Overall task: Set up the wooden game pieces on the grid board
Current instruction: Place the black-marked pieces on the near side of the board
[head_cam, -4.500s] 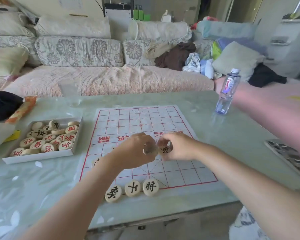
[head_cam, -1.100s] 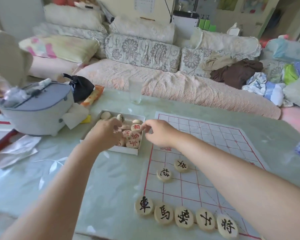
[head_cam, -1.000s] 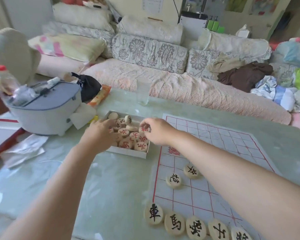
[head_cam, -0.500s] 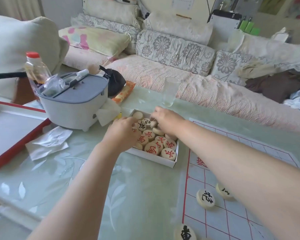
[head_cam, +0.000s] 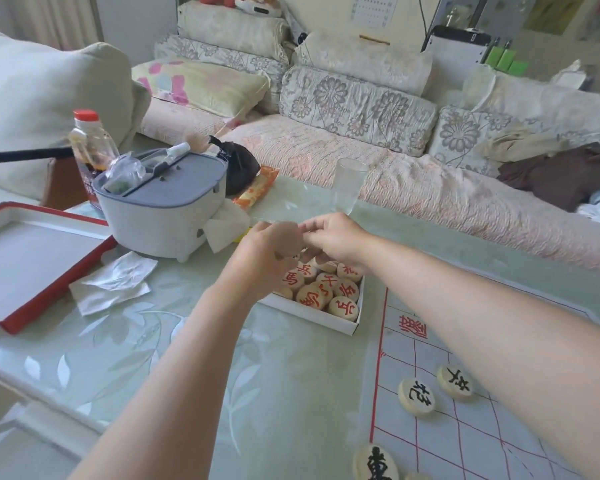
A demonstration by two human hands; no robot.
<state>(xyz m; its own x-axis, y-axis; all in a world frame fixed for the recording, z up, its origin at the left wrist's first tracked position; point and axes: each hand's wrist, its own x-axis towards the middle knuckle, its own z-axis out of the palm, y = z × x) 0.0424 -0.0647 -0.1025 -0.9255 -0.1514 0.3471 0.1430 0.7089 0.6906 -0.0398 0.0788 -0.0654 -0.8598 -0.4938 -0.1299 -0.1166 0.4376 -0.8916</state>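
A white box [head_cam: 329, 319] of wooden game pieces with red characters [head_cam: 321, 289] sits on the table left of the grid board [head_cam: 465, 441]. Both hands are raised just above the box's far end and meet there. My left hand [head_cam: 265, 254] grips a pale round piece [head_cam: 290, 241], which is blurred. My right hand [head_cam: 333, 237] pinches that piece's edge with thumb and forefinger. On the board lie black-lettered pieces: two near its left edge [head_cam: 416, 396] [head_cam: 454, 381] and one at the bottom corner [head_cam: 374, 463].
A grey-lidded white container [head_cam: 163, 209] with a tissue stands left of the box, a sauce bottle [head_cam: 90, 147] behind it. A red-rimmed tray [head_cam: 32, 258] and crumpled paper [head_cam: 113, 284] lie at left. A glass [head_cam: 349, 185] stands behind the hands. A sofa runs along the far edge.
Both hands have lifted out of the box and come together above it with a piece. The view has turned further left, so less of the board shows.
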